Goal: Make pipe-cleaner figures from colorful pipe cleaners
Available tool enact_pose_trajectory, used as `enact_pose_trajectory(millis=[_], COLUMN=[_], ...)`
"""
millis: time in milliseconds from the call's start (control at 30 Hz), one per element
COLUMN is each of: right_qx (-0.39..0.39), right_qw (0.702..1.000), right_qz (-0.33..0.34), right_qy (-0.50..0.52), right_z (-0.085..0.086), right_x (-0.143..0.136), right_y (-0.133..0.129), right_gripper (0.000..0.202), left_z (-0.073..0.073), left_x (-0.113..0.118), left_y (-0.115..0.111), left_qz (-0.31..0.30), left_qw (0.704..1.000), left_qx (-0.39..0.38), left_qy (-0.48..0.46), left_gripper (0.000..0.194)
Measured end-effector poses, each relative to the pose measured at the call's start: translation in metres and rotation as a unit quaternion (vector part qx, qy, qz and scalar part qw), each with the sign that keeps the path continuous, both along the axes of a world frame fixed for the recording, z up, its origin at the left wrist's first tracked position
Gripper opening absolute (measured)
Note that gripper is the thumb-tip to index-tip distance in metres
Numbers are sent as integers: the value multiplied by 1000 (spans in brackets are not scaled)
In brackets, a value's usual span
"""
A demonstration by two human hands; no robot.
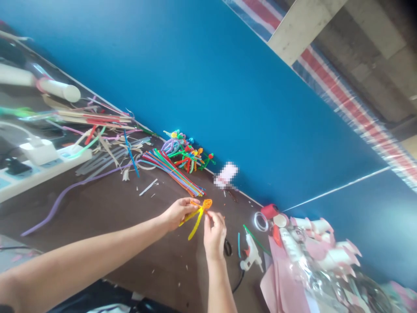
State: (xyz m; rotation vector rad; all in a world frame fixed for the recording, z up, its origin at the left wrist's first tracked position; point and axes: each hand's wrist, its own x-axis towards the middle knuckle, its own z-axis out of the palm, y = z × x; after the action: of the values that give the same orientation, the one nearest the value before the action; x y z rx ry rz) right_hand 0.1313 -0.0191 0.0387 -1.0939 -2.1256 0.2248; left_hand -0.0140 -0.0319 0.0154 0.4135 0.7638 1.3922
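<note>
Between my two hands is a small pipe cleaner figure (201, 210), with an orange looped top and yellow strands hanging below. My left hand (182, 211) pinches its left side, where an orange end and a yellow strand meet my fingers. On the other side, my right hand (215, 226) has its thumb and fingers closed at the figure's lower right, near the orange part. A bundle of coloured pipe cleaners (176, 171) lies just beyond my hands. Behind that bundle sits a heap of finished-looking pipe cleaner figures (192, 152) in several colours.
A white glue gun (252, 254) with its cable lies to the right. Pink sheets (280, 278) and wrapped white rolls (329, 243) crowd the right side. A power strip (45, 167), scraps and a long purple pipe cleaner (61, 198) are at left. A blue panel (208, 78) borders the table.
</note>
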Motion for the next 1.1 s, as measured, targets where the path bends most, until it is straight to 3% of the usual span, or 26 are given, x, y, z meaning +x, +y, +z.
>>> enact_pose_trajectory(millis=[200, 400, 533, 600, 700, 800, 867, 1100], right_qx=[-67, -144, -194, -221, -312, -381, -379, -317], right_qw=[995, 981, 964, 940, 864, 817, 826, 903], right_qz=[5, 17, 23, -5, -44, -30, -24, -37], right_qy=[71, 125, 179, 259, 394, 431, 416, 288], right_z=[-5, -2, -6, -12, -21, -25, -26, -24], right_x=[2, 4, 4, 2, -1, -6, -9, -10], right_y=[-3, -8, -8, -8, -10, -13, -13, -4], right_gripper=[20, 20, 20, 26, 39, 33, 31, 34], left_z=[3, -2, -6, -6, -8, -10, -10, -7], left_x=[-1, 5, 9, 10, 9, 10, 11, 15], left_y=[-9, -10, -8, -8, -7, -6, -7, -7], left_qz=[-62, -79, -88, -84, -68, -48, -43, -64], left_qw=[993, 989, 987, 988, 989, 990, 991, 995], left_qx=[6, 43, 20, 4, 12, 25, 29, 16], left_qy=[-104, -120, -129, -130, -134, -133, -126, -79], left_gripper=[21, 14, 13, 12, 11, 10, 10, 12])
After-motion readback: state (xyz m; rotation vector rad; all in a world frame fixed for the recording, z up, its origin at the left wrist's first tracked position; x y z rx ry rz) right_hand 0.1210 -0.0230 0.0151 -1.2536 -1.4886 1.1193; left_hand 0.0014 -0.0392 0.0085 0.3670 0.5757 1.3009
